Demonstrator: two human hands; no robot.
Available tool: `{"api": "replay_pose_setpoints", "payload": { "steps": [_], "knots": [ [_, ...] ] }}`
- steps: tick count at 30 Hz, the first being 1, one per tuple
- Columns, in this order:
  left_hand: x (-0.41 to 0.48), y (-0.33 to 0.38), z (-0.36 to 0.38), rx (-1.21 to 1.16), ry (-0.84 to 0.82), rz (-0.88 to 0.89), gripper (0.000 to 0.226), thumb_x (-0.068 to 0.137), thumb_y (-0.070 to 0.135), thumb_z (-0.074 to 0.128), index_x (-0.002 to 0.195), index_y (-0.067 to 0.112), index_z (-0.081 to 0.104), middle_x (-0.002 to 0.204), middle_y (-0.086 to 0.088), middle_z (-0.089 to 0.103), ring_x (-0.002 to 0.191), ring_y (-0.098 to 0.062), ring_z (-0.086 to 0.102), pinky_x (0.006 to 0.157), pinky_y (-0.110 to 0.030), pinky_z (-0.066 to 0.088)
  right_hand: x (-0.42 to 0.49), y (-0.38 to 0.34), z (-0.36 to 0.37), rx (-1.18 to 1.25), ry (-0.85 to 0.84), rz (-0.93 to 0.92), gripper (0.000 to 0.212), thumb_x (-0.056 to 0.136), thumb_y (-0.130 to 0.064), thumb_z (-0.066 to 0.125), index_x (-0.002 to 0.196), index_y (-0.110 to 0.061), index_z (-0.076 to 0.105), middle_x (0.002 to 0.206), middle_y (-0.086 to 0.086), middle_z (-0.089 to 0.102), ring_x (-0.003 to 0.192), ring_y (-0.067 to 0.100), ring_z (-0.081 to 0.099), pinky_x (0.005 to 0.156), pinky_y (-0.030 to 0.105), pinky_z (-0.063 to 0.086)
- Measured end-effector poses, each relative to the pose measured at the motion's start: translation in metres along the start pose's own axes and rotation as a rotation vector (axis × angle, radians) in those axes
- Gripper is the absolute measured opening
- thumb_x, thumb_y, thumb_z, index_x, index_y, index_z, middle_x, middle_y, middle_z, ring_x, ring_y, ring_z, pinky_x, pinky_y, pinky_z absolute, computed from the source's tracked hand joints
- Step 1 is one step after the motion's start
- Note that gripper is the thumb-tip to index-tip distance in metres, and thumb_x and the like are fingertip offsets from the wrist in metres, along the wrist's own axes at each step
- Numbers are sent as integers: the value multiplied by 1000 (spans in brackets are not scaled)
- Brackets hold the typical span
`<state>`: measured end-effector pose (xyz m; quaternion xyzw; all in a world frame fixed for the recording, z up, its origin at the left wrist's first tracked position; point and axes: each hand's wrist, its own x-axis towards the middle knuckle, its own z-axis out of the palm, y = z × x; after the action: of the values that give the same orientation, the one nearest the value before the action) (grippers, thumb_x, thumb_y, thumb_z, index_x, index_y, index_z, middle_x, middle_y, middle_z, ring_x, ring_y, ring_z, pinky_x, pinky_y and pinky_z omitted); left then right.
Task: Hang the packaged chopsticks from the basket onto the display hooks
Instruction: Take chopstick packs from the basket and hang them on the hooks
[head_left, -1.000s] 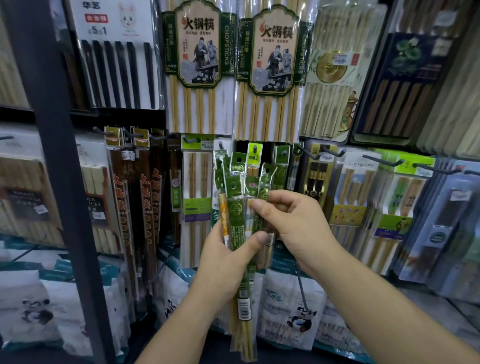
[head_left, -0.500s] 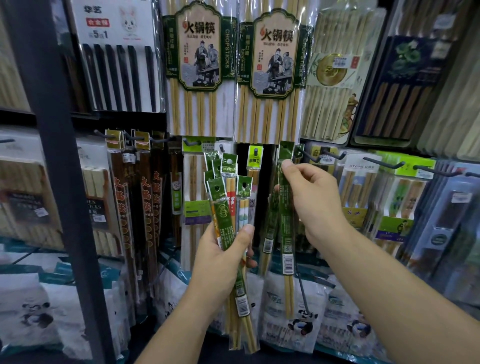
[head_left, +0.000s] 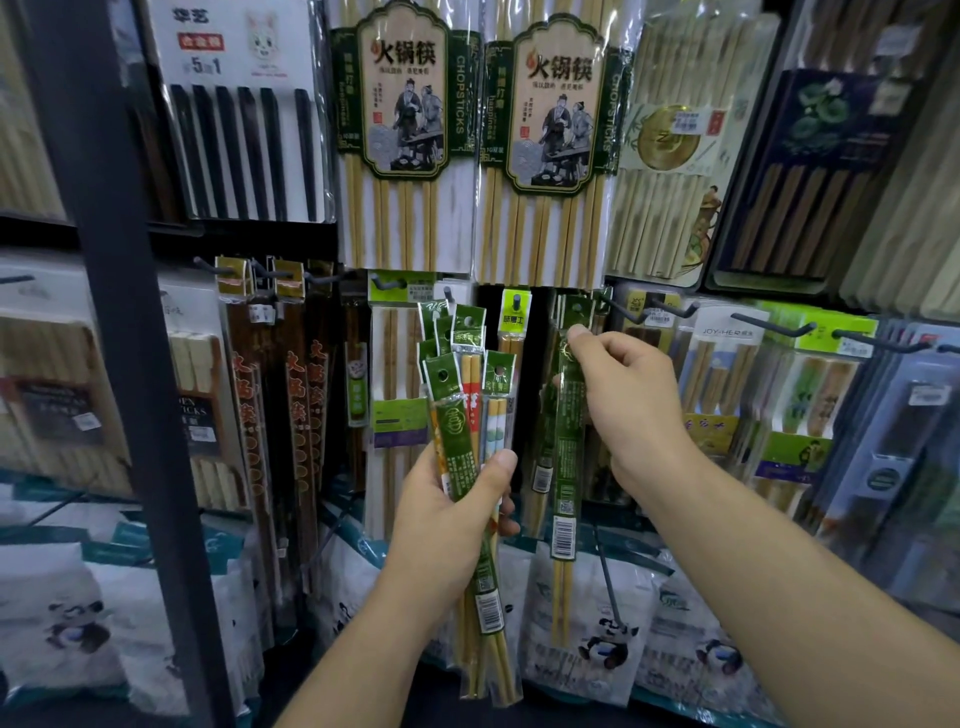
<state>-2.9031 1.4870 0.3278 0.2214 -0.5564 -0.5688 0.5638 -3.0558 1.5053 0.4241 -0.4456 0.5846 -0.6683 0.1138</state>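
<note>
Hanging single green pack (head_left: 566, 447): top pinched by right hand (head_left: 634, 400), just right of yellow tag (head_left: 516, 312). Below-left of tag, spare packs (head_left: 453, 421) gripped in left hand (head_left: 441, 519). Hole to be aligned with hook, then slid fully back; hook hidden.

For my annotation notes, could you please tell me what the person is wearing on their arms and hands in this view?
Nothing that shows. The left hand and right hand are bare, with no gloves and no rings on the visible fingers. The left forearm and right forearm are uncovered to the frame's edge: no sleeve, watch or wristband in view.
</note>
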Motion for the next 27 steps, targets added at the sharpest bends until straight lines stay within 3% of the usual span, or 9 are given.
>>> {"api": "replay_pose_setpoints", "payload": {
  "steps": [4,9,14,17,19,21,23,25,27],
  "knots": [
    [1,-1,0,1,2,3,11,93,24,74,96,19,65,74,-3,65,65,-22,64,60,-35,59,-2,-3,0,9,12,-15,58,101,-41,59,51,-24,33,45,-12,24,45,7,27,68,30,42],
    [0,-2,-1,3,-22,5,15,93,25,74,84,35,69,74,-2,65,65,-22,64,61,-36,59,-2,-3,0,11,10,-11,60,102,-41,58,52,-24,28,43,-12,22,42,6,23,65,31,38],
    [0,-2,-1,-4,-16,7,10,93,26,75,86,32,69,76,-4,66,66,-23,65,60,-37,59,7,2,5,-5,43,-22,66,101,-38,58,44,-25,27,42,-12,21,40,7,22,67,31,42],
    [0,-2,-1,-8,0,4,8,91,27,76,92,26,68,77,-5,67,66,-24,65,60,-38,60,13,7,10,-62,64,-12,66,100,-41,59,42,-25,32,39,-13,24,38,6,27,57,29,37],
    [0,-2,-1,-15,2,6,11,89,28,77,95,24,68,76,-3,67,67,-22,65,60,-38,60,13,13,11,-96,84,-1,54,98,-45,60,52,-26,41,42,-15,36,42,4,37,56,29,35],
    [-1,-2,-1,-15,-6,3,19,87,30,78,100,20,67,77,-2,67,67,-21,65,60,-36,60,8,19,11,-145,128,4,38,96,-48,63,70,-22,54,61,-15,53,58,2,50,59,26,37],
    [0,-2,-2,-8,-22,-2,16,88,28,78,100,22,68,78,-2,67,67,-19,66,61,-35,60,-3,22,7,-152,148,-8,31,94,-47,65,80,-22,56,77,-8,57,70,6,54,62,25,38],
    [0,-2,-3,2,-35,3,9,91,23,77,95,27,70,77,1,68,66,-18,66,60,-33,59,-17,24,4,-124,26,-43,29,95,-44,65,79,-20,60,74,-4,58,69,7,55,65,26,43],
    [0,-1,-1,14,-49,18,11,90,24,77,93,32,72,78,4,72,67,-15,69,59,-31,59,-35,23,3,-56,-205,-56,25,96,-40,65,78,-22,67,71,-1,63,66,4,59,63,22,48]
  ]
}}
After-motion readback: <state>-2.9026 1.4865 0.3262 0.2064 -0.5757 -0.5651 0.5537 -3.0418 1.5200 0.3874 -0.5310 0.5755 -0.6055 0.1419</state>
